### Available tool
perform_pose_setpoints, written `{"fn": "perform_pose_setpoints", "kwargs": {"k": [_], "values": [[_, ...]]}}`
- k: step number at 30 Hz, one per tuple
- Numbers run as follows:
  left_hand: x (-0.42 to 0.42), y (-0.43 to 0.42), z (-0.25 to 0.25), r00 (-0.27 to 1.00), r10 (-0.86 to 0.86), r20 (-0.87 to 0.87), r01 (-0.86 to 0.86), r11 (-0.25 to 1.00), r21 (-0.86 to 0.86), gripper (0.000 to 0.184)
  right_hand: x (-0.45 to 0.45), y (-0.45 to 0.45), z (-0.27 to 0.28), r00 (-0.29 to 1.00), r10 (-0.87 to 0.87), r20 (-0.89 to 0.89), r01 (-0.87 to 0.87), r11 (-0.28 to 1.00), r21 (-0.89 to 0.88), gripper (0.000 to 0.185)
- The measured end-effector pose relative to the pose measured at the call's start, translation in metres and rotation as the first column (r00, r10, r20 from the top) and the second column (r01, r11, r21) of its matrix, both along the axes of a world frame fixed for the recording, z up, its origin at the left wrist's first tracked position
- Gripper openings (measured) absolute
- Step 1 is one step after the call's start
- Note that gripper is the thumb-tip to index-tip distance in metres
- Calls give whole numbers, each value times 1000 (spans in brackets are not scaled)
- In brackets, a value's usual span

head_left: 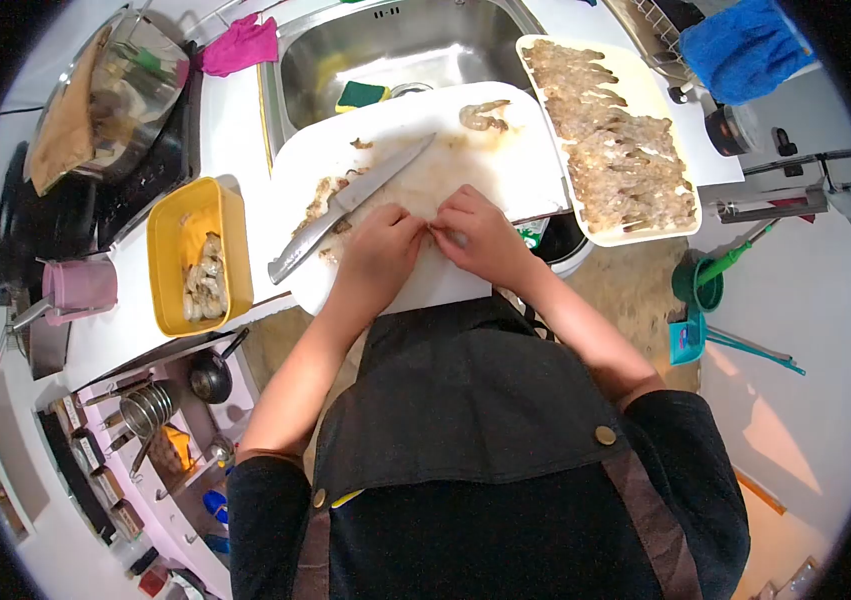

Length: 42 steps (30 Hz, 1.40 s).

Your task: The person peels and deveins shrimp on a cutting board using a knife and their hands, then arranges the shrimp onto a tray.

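Observation:
My left hand [383, 252] and my right hand [477, 238] meet over the near part of a white cutting board [530, 165]. Both are closed, fingertips pinched together; whatever lies between them is too small and covered to name. A large knife [350, 200] rests on the board beside my left hand, blade pointing away to the right. Shell scraps [323, 198] are scattered by the blade. At the board's far edge lies a shrimp [485, 117]. Peeled shrimp [205, 285] sit in a yellow container [167, 265] on the left.
A cream tray [635, 236] carrying rows of shrimp [615, 140] stands to the right. Behind the board is a steel sink [425, 50] with a sponge [362, 96]. A pink cup [80, 290] and a lidded pot [130, 100] are at left. A blue cloth [745, 50] hangs at right.

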<state>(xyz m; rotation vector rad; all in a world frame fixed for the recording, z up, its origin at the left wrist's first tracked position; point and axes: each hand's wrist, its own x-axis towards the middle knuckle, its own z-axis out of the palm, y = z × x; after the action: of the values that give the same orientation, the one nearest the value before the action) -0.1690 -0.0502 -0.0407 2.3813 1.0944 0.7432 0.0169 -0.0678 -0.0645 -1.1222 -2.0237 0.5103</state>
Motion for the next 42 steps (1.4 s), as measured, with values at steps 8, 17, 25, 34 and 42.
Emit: {"fn": "perform_pose_setpoints", "kwargs": {"k": [8,17,25,34,42], "values": [[3,1,4,990,18,-142,-27,997,-66,15,-8,5,0,999,-13,36,15,998,-68,8],[2,-2,-5,998,42,-47,-43,999,-13,11,-10,4,-4,998,11,68,-7,998,-56,11],[-28,20,25,995,77,-57,-94,908,-409,12,-32,5,6,1000,-12,-15,11,997,-72,12],[-29,10,10,992,83,-95,-103,969,-223,11,-49,7,1,998,-32,63,37,996,-85,12],[-35,11,11,997,40,-68,-55,973,-223,12,-51,4,6,994,-55,92,65,992,-109,10]]}}
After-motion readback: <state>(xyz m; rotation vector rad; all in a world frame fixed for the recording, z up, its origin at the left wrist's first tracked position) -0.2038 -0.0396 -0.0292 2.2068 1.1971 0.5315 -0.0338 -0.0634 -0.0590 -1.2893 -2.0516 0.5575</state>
